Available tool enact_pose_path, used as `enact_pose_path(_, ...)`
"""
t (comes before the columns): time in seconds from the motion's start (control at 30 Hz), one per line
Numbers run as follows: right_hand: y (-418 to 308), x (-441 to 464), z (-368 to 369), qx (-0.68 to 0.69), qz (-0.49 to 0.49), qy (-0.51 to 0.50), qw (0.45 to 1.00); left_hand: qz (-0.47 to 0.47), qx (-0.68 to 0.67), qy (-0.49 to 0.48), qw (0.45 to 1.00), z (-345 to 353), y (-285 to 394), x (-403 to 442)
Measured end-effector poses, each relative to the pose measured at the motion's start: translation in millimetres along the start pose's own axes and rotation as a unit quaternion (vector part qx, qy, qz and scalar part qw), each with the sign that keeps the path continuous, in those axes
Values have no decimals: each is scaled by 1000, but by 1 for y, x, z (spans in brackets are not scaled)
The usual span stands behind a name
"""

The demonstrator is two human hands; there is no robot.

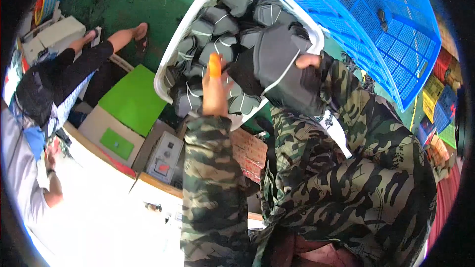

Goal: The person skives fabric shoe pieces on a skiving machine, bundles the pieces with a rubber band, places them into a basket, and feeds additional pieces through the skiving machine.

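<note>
My right hand (pixel 308 61) grips a bundle of dark grey, curved flat pieces (pixel 281 61) with a white band across it, held over the near right side of a white basket (pixel 166 59). Its thumb shows on top; the other fingers are hidden. My left hand (pixel 215 93) is over the basket's near edge, fingers stretched out and apart, with an orange cover (pixel 214 65) on one finger. It appears to hold nothing. Several similar banded bundles (pixel 219 19) fill the basket. What the pieces are, I cannot tell.
A large blue plastic crate (pixel 405 59) stands at the right, beside the basket. On the left are a green-topped box (pixel 132 99) and a grey control box (pixel 166 158) by a bright white table (pixel 114 212). A seated person's legs (pixel 99 54) and another person's sleeve (pixel 24 168) show there.
</note>
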State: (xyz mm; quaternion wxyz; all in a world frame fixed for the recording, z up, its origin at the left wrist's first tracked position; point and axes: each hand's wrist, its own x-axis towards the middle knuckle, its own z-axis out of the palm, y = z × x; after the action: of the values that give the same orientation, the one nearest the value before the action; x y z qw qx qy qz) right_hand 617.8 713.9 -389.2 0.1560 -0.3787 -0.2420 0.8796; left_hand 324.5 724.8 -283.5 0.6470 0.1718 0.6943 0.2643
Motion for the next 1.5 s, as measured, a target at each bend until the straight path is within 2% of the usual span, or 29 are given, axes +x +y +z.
enact_pose_path(0.03,1,-9,24,2,35,-58,998,41,151,-19,988,-11,10,3)
enact_pose_path(0.07,0,-16,44,11,83,-184,979,162,287,-112,937,-24,16,-6)
enact_pose_path(0.1,4,-29,79,-6,48,-226,973,148,328,-193,913,-45,-8,-16)
enact_pose_path(0.13,11,-35,100,-142,-46,-261,954,134,366,-274,879,-64,-34,-30)
enact_pose_path(0.17,16,-47,122,-278,-83,-276,916,67,363,-331,868,-52,-33,-65)
enact_pose_path(0.2,10,-62,142,-272,-75,-273,920,-9,356,-386,851,-34,-35,-104)
enact_pose_path(0.27,6,-98,184,-275,122,-274,913,-47,220,-392,892,-42,-69,-165)
enact_pose_path(0.3,19,-116,193,-188,147,-258,936,-72,189,-401,893,-50,-82,-186)
enact_pose_path(0.33,30,-133,196,-19,179,-187,966,-75,183,-404,893,-57,-87,-204)
enact_pose_path(0.4,24,-162,196,-28,122,-46,991,-49,99,-291,950,-67,-95,-229)
enact_pose_path(0.43,28,-179,215,84,138,-24,987,-24,93,-256,962,-68,-104,-236)
enact_pose_path(0.47,36,-183,237,27,94,-30,995,-29,89,-251,963,-62,-104,-249)
enact_pose_path(0.53,52,-177,257,-243,14,28,970,50,121,-185,974,-44,-99,-258)
enact_pose_path(0.6,50,-167,254,-266,20,-16,964,41,129,-168,977,-47,-100,-268)
enact_pose_path(0.73,42,-149,224,-319,-21,-113,941,27,97,-248,964,-56,-86,-262)
enact_pose_path(0.77,37,-148,225,-260,29,-142,955,26,90,-270,958,-55,-86,-263)
enact_pose_path(1.0,53,-144,239,-219,-14,-155,963,36,122,-328,936,-53,-91,-244)
enact_pose_path(1.03,48,-144,235,-165,39,-155,973,17,139,-336,931,-52,-90,-239)
enact_pose_path(1.07,53,-145,229,-169,36,-150,974,-2,157,-344,926,-51,-88,-234)
enact_pose_path(1.13,74,-141,206,-198,9,-81,977,-40,114,-318,940,-51,-96,-218)
enact_pose_path(1.2,76,-136,180,-174,11,-45,984,-52,-23,-235,970,-54,-121,-189)
enact_pose_path(1.23,68,-127,164,-139,30,7,990,-9,7,-182,983,-44,-116,-178)
enact_pose_path(1.27,59,-115,146,-104,48,59,992,-24,-27,-95,995,-37,-108,-164)
enact_pose_path(1.33,4,-85,105,-20,108,126,986,59,-65,-24,996,-37,-109,-133)
enact_pose_path(1.37,8,-57,52,-80,80,144,983,119,-22,-24,992,-42,-110,-122)
enact_pose_path(1.4,14,-29,1,-139,53,161,976,96,2,-38,995,-49,-112,-115)
enact_pose_path(1.43,-1,0,-25,-273,-135,260,916,23,-25,-29,999,-53,-116,-113)
enact_pose_path(1.47,-15,27,-49,-388,-316,343,795,-49,-53,-20,997,-57,-122,-110)
enact_pose_path(1.5,-12,52,-79,-260,-227,348,872,-26,-75,-25,996,-64,-146,-107)
